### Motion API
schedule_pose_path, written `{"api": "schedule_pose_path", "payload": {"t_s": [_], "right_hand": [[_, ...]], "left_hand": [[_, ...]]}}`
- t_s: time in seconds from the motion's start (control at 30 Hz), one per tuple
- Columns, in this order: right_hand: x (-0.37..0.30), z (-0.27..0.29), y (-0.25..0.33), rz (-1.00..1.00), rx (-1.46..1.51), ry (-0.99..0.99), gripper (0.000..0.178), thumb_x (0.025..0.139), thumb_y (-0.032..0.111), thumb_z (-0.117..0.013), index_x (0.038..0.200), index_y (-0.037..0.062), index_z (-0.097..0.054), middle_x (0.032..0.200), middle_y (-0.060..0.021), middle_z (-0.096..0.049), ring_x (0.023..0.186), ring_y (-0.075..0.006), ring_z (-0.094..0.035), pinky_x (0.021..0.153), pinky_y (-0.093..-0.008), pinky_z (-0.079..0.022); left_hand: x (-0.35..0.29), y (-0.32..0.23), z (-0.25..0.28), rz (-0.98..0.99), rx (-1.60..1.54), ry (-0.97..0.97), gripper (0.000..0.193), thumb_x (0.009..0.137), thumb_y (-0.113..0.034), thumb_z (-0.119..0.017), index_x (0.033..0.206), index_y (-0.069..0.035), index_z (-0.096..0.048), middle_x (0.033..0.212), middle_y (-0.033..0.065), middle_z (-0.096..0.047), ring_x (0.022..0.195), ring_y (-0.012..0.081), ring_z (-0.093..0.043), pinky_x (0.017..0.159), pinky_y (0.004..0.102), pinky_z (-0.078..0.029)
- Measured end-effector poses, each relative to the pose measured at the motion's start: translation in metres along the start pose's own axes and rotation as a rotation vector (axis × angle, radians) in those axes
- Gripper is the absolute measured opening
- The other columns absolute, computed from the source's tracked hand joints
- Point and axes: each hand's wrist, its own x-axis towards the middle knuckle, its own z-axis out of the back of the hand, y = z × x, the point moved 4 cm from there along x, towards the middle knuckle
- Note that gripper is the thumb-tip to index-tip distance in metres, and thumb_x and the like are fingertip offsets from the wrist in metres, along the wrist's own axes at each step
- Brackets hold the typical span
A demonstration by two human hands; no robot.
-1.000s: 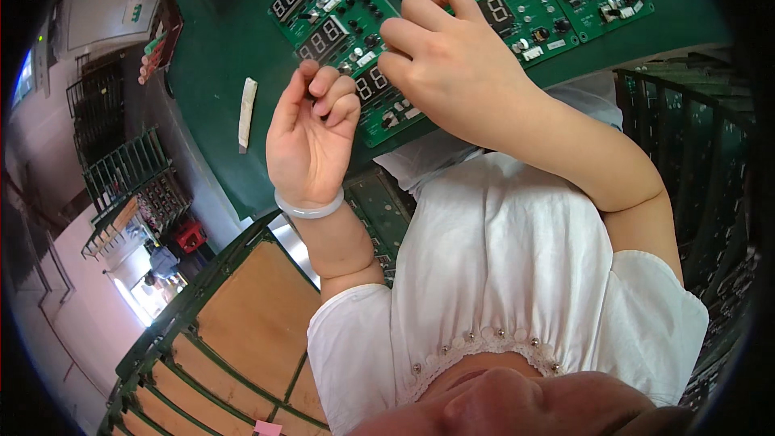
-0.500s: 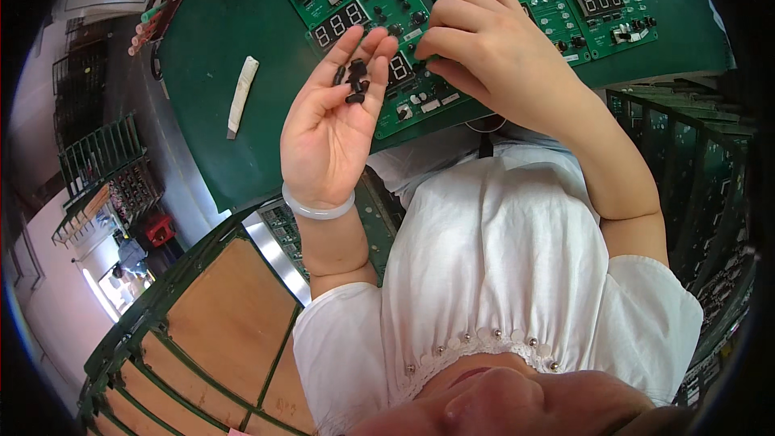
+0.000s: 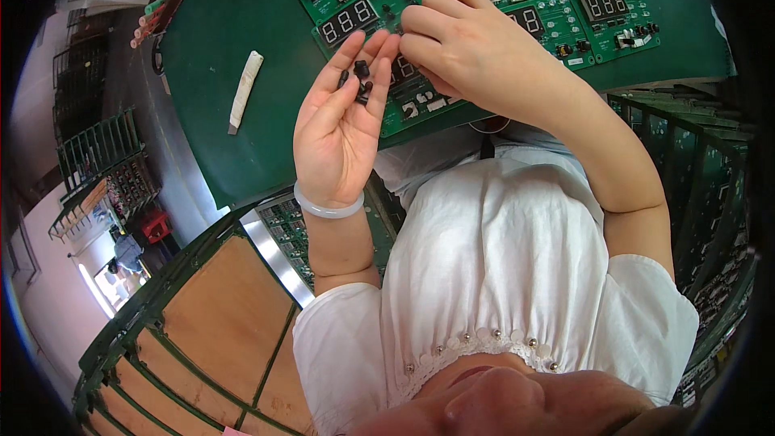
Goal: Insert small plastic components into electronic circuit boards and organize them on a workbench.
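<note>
My left hand (image 3: 335,141) is palm up with its fingers cupped, cradling several small black plastic parts (image 3: 361,69). A pale bangle (image 3: 329,209) circles that wrist. My right hand (image 3: 467,47) is palm down over a green circuit board (image 3: 414,111), close beside the left fingertips. Its fingers are curled together and their tips are hidden, so what they pinch does not show. Partly covered by the hands, the board carries a digit display (image 3: 403,70) and white connectors.
More green circuit boards with digit displays (image 3: 349,19) lie across the green table (image 3: 214,56), behind and to the right (image 3: 607,6). A white-wrapped blade (image 3: 245,93) rests at the left. Racks holding boards (image 3: 678,133) stand on the right. An orange-brown panelled frame (image 3: 230,299) is at lower left.
My right hand has shifted left, nearer the left fingertips. The left hand has moved slightly right, its fingers more curled round the black parts. The whole view has shifted a little.
</note>
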Motion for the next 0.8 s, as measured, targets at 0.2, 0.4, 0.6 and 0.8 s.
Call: {"api": "schedule_pose_path", "payload": {"t_s": [0.2,0.4,0.6,0.8], "right_hand": [[-0.004,0.0,-0.002,-0.007,0.064,-0.09,0.02,0.073,0.015,-0.069,0.088,0.0076,-0.059,0.093,-0.0028,-0.056,0.095,-0.0204,-0.057,0.08,-0.0347,-0.046],[-0.01,0.021,-0.014,-0.052,0.152,-0.134,0.02,0.078,0.004,-0.068,0.088,0.0063,-0.051,0.093,-0.0063,-0.05,0.09,-0.0248,-0.053,0.081,-0.0348,-0.041],[-0.02,0.018,-0.016,-0.068,0.147,-0.106,0.01,0.079,0.01,-0.063,0.08,0.0088,-0.054,0.085,-0.0038,-0.053,0.092,-0.0214,-0.055,0.083,-0.0344,-0.041],[-0.026,0.017,-0.017,-0.034,0.142,-0.095,0.011,0.077,0.01,-0.062,0.081,0.0085,-0.052,0.087,-0.0045,-0.052,0.092,-0.0219,-0.054,0.083,-0.0339,-0.04]], "left_hand": [[0.001,0.0,0.0,0.033,-0.121,0.022,0.041,0.097,0.005,-0.031,0.138,0.014,-0.032,0.141,0.032,-0.037,0.137,0.039,-0.036,0.114,0.0407,-0.038],[-0.001,0.001,0.011,-0.012,0.136,-0.015,0.033,0.099,0.001,-0.041,0.13,0.01,-0.046,0.128,0.025,-0.054,0.12,0.0295,-0.056,0.1,0.0318,-0.051],[0.001,0.005,0.013,-0.01,0.232,0.026,0.024,0.099,-0.006,-0.053,0.12,0.004,-0.056,0.103,0.0132,-0.065,0.074,0.0082,-0.052,0.066,0.0193,-0.044],[-0.003,0.009,0.007,-0.023,0.273,0.015,0.026,0.101,-0.016,-0.052,0.119,0.003,-0.057,0.092,0.0079,-0.059,0.07,0.0089,-0.043,0.061,0.021,-0.036]]}}
